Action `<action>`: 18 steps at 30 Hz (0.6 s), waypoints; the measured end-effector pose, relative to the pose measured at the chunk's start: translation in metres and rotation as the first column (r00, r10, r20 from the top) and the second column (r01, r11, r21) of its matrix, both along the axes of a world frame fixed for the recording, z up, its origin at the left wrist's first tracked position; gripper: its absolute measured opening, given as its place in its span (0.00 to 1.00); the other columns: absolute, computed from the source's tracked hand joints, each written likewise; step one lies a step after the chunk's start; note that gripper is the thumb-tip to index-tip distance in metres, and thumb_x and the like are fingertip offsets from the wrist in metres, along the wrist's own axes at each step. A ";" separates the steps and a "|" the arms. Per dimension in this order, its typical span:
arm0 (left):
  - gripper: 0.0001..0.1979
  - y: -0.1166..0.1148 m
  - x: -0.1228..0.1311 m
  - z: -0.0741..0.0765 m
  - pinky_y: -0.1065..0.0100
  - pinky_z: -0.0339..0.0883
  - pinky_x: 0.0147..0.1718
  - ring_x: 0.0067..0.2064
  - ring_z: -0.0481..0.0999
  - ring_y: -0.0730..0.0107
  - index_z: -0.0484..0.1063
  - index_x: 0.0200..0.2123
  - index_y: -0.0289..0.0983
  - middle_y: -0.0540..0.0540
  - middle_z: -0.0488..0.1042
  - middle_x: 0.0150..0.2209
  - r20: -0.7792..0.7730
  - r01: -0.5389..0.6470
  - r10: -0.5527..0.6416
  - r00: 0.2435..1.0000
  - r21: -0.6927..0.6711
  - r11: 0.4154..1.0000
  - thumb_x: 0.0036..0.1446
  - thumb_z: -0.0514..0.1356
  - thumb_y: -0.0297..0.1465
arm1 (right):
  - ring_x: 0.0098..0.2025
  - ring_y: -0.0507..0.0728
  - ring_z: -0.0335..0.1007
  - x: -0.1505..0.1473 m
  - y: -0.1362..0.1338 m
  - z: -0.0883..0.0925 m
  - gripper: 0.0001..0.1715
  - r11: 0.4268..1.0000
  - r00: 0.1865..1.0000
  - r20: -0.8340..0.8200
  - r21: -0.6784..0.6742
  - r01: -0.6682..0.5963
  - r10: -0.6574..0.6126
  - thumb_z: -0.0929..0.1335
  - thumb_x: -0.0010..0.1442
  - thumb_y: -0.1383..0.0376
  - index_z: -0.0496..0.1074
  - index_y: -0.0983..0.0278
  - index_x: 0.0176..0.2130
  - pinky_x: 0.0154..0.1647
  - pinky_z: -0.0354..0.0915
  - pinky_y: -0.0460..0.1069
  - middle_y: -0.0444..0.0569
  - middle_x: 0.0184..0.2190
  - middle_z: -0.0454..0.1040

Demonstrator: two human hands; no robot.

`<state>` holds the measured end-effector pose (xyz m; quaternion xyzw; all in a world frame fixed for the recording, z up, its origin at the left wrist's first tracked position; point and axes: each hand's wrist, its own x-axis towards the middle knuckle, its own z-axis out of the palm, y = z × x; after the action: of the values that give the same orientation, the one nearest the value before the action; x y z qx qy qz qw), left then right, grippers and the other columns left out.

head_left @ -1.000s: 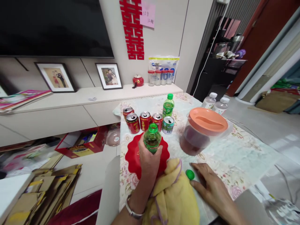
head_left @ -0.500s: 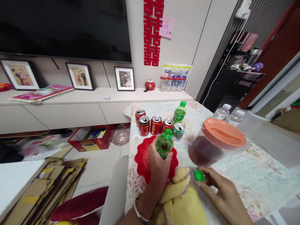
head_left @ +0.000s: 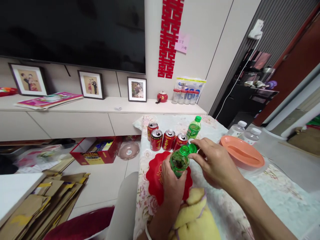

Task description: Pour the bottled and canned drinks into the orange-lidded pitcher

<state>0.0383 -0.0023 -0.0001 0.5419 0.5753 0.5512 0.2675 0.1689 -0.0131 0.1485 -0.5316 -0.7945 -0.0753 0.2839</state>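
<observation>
My left hand [head_left: 172, 181] is wrapped round a green plastic bottle [head_left: 179, 162], held upright over a red scalloped plate [head_left: 155, 181]. The bottle's mouth is uncovered. Between the thumb and fingers of my right hand [head_left: 212, 160] is a green bottle cap [head_left: 192, 148], just right of the mouth; whether the two touch I cannot tell. Several red drink cans [head_left: 169, 140] stand behind the plate with their tops opened. Another green bottle [head_left: 194, 128], capped, is behind them. My right hand mostly hides a green and silver can.
A folded yellow cloth [head_left: 196, 218] lies at the table's near edge. At right are a jug with an orange lid [head_left: 241, 151], mostly behind my right hand, and two white-capped clear bottles [head_left: 251, 136]. Flattened cardboard [head_left: 32, 208] and a red box [head_left: 96, 155] are on the floor.
My right hand has moved up and left with the cap, from beside the yellow cloth to the bottle's mouth. The left hand still holds the bottle over the plate.
</observation>
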 end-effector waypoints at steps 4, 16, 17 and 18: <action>0.33 -0.001 0.000 0.002 0.47 0.73 0.56 0.56 0.79 0.46 0.69 0.58 0.39 0.38 0.79 0.54 0.007 0.013 -0.013 1.000 -0.016 1.000 0.47 0.69 0.22 | 0.41 0.62 0.79 0.000 0.007 0.011 0.11 0.991 0.995 0.048 -0.104 -0.080 0.085 0.70 0.69 0.63 0.75 0.60 0.51 0.39 0.70 0.54 0.52 0.41 0.81; 0.31 -0.002 0.003 0.003 0.50 0.72 0.55 0.56 0.79 0.48 0.69 0.58 0.38 0.38 0.79 0.54 -0.043 -0.012 0.012 0.999 0.016 1.000 0.50 0.68 0.21 | 0.44 0.61 0.78 0.001 0.024 0.039 0.12 0.907 0.927 0.077 -0.253 -0.338 0.367 0.68 0.71 0.65 0.78 0.63 0.52 0.43 0.72 0.54 0.56 0.45 0.79; 0.31 -0.002 0.003 0.003 0.51 0.72 0.55 0.56 0.79 0.48 0.69 0.58 0.38 0.38 0.79 0.54 -0.043 -0.014 0.015 0.999 0.012 1.000 0.50 0.68 0.21 | 0.43 0.61 0.78 0.000 0.026 0.040 0.12 0.905 0.926 0.089 -0.266 -0.333 0.368 0.68 0.71 0.65 0.78 0.64 0.52 0.43 0.72 0.54 0.56 0.44 0.79; 0.32 -0.002 0.002 0.004 0.52 0.72 0.55 0.56 0.79 0.49 0.70 0.58 0.39 0.38 0.79 0.54 -0.042 -0.016 0.016 0.999 0.008 1.000 0.49 0.68 0.21 | 0.43 0.62 0.77 -0.001 0.027 0.041 0.12 0.904 0.926 0.101 -0.277 -0.325 0.364 0.69 0.71 0.65 0.78 0.64 0.52 0.43 0.72 0.55 0.56 0.43 0.79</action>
<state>0.0407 -0.0045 0.0037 0.5497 0.5830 0.5440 0.2489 0.1677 0.0135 0.1899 -0.4072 -0.8982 0.0391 0.1611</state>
